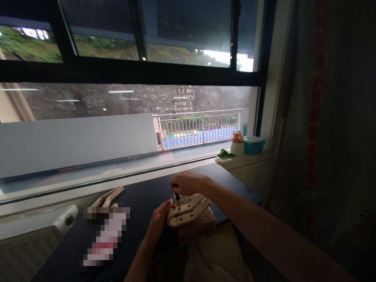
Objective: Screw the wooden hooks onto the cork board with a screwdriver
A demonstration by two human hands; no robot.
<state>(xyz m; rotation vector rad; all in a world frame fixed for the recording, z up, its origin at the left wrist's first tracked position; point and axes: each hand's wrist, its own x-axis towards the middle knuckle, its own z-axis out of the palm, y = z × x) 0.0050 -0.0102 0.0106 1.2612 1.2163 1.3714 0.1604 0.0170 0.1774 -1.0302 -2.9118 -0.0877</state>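
Note:
My right hand [189, 183] is closed around the handle of a screwdriver [177, 196], which points down. The tip meets a pale wooden piece [183, 220] near its rounded left end. This piece has two long bars with a slot between them and several dark holes along the bars. Steadying that rounded end is my left hand [160, 215], its fingers closed on the wood. Beneath the wooden piece lies a stack of light brown, bumpy-looking material [210, 219]; what it is made of I cannot tell.
The dark table [138, 235] runs along a window. More wooden pieces [113, 196] lie at its left, beside a blurred-out pinkish item [108, 235]. A white radiator [38, 223] stands left. On the sill are a white pot [236, 149], a teal box [254, 145] and a green cloth-like item [225, 153].

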